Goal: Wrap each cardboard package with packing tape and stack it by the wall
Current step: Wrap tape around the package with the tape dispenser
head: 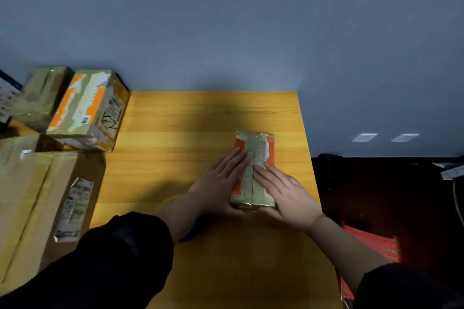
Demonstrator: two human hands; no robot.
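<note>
The large carton (37, 208) at lower left runs off the frame's edge. Its label (75, 208) is too blurred to read. Both hands cover the lower sides of the small package (254, 158).

Surroundings off the yellow wood counter (200, 118)

Blue-grey wall (226, 20) runs behind the counter's far edge. R of counter: dark floor area (376, 195), w/ 2 pale light patches (385, 137) on the wall just above it; red mesh-like item (371, 246) low by the counter's near-R edge; white object (452, 172) at far R, partly cut off. L of counter, at frame edge: blue/white printed item (6, 98), too blurred to read.
</note>
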